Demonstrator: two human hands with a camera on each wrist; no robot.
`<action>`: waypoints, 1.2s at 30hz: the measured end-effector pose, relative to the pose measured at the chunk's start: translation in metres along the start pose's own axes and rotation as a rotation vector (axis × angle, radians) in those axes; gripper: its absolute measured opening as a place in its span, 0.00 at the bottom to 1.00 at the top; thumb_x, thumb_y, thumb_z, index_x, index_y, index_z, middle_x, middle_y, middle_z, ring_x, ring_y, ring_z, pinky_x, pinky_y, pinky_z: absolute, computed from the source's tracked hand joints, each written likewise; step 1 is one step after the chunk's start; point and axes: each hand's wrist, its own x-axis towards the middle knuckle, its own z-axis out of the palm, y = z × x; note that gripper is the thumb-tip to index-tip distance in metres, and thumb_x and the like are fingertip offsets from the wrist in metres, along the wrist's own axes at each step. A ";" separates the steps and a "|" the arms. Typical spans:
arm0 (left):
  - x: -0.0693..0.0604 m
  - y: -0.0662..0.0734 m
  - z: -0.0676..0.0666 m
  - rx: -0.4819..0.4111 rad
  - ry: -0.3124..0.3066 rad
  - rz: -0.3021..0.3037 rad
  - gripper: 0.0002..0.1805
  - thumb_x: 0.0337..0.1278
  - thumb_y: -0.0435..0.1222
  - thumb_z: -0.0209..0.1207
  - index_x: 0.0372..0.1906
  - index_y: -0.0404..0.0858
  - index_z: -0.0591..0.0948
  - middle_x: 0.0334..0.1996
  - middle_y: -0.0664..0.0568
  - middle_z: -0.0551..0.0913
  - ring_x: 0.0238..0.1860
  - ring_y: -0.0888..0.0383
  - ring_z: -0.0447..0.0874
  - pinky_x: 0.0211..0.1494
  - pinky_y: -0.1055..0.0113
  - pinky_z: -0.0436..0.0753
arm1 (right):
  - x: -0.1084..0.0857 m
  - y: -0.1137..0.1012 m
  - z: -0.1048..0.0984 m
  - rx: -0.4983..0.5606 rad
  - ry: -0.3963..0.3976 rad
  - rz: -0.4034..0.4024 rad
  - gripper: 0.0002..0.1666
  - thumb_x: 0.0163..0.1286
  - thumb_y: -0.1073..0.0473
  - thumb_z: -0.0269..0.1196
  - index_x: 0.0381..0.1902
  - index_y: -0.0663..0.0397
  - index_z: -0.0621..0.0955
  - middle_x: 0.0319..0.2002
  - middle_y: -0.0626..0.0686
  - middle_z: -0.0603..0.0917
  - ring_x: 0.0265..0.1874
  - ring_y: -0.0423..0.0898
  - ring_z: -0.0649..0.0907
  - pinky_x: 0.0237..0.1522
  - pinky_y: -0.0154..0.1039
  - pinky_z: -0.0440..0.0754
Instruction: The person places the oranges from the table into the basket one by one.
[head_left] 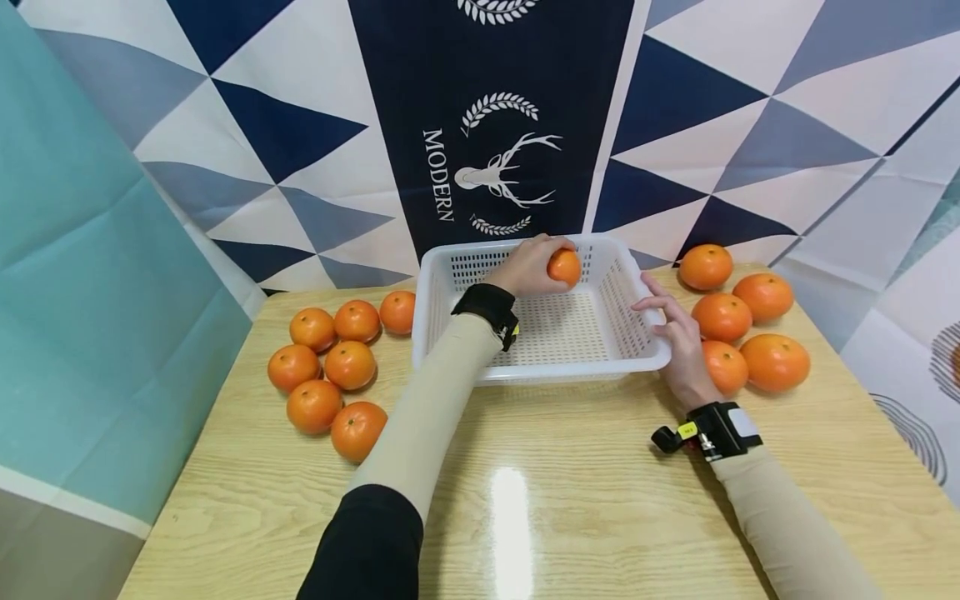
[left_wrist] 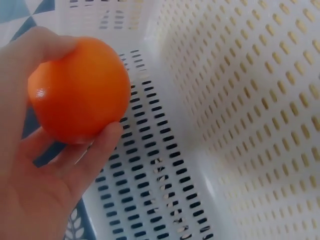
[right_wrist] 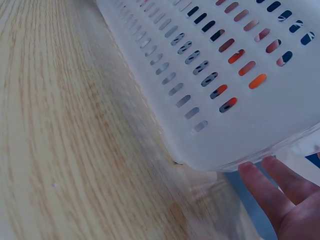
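Observation:
Over the inside of a white perforated plastic basket [head_left: 555, 367], my left hand [head_left: 528, 268] holds an orange [head_left: 565, 267]. The left wrist view shows its thumb and fingers curled round the fruit [left_wrist: 82, 90], which is above the slotted wall and floor of the basket [left_wrist: 185, 135]. At the basket's right end, my right hand [head_left: 678, 342] rests against the rim, with some fingers reaching to its edge. In the right wrist view, two fairly straight fingers [right_wrist: 265, 192] show beside the basket's corner [right_wrist: 200, 155]; the rest of that hand is out of frame.
Several oranges [head_left: 350, 365] lie on the wooden table [head_left: 585, 483] left of the basket. Several more oranges [head_left: 722, 317] sit to its right, close to my right hand. A patterned cloth [head_left: 300, 125] hangs behind the basket, and a teal cloth [head_left: 97, 275] borders the left side.

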 end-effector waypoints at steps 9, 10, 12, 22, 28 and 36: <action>0.012 0.011 0.016 0.071 -0.008 -0.001 0.36 0.70 0.44 0.70 0.80 0.49 0.76 0.77 0.47 0.79 0.71 0.49 0.78 0.74 0.60 0.78 | 0.000 -0.001 0.000 -0.007 0.001 0.005 0.26 0.71 0.70 0.42 0.52 0.55 0.85 0.92 0.52 0.62 0.85 0.48 0.67 0.57 0.23 0.85; 0.014 0.012 0.017 0.063 -0.012 -0.003 0.36 0.69 0.44 0.71 0.80 0.49 0.76 0.77 0.47 0.79 0.71 0.49 0.78 0.74 0.60 0.78 | 0.000 -0.001 0.000 -0.003 -0.001 0.007 0.26 0.71 0.70 0.42 0.52 0.56 0.85 0.92 0.52 0.62 0.85 0.48 0.67 0.57 0.23 0.85; 0.019 0.012 0.022 0.055 -0.023 -0.007 0.37 0.69 0.45 0.70 0.81 0.50 0.76 0.79 0.49 0.78 0.72 0.50 0.77 0.76 0.60 0.77 | 0.000 -0.002 0.000 0.006 -0.003 0.009 0.26 0.71 0.69 0.42 0.52 0.55 0.85 0.92 0.53 0.61 0.84 0.47 0.68 0.56 0.23 0.85; 0.055 -0.012 0.066 -0.017 -0.006 -0.079 0.41 0.61 0.48 0.76 0.77 0.53 0.71 0.71 0.58 0.83 0.64 0.55 0.80 0.72 0.66 0.78 | 0.002 -0.004 0.000 -0.001 -0.007 0.024 0.26 0.72 0.69 0.42 0.51 0.52 0.86 0.93 0.53 0.60 0.86 0.50 0.66 0.56 0.23 0.87; 0.055 -0.015 0.072 -0.031 0.002 -0.042 0.39 0.59 0.44 0.78 0.73 0.49 0.72 0.66 0.55 0.84 0.59 0.57 0.82 0.67 0.70 0.80 | 0.003 -0.003 0.000 -0.009 -0.005 0.012 0.26 0.71 0.69 0.42 0.50 0.53 0.85 0.93 0.54 0.60 0.86 0.50 0.66 0.58 0.23 0.87; 0.058 -0.013 0.077 -0.006 -0.021 -0.033 0.40 0.61 0.45 0.80 0.73 0.49 0.71 0.68 0.55 0.83 0.62 0.56 0.80 0.72 0.67 0.78 | 0.003 -0.003 0.000 0.011 -0.017 0.018 0.26 0.71 0.69 0.42 0.51 0.52 0.85 0.93 0.53 0.59 0.85 0.50 0.67 0.60 0.24 0.86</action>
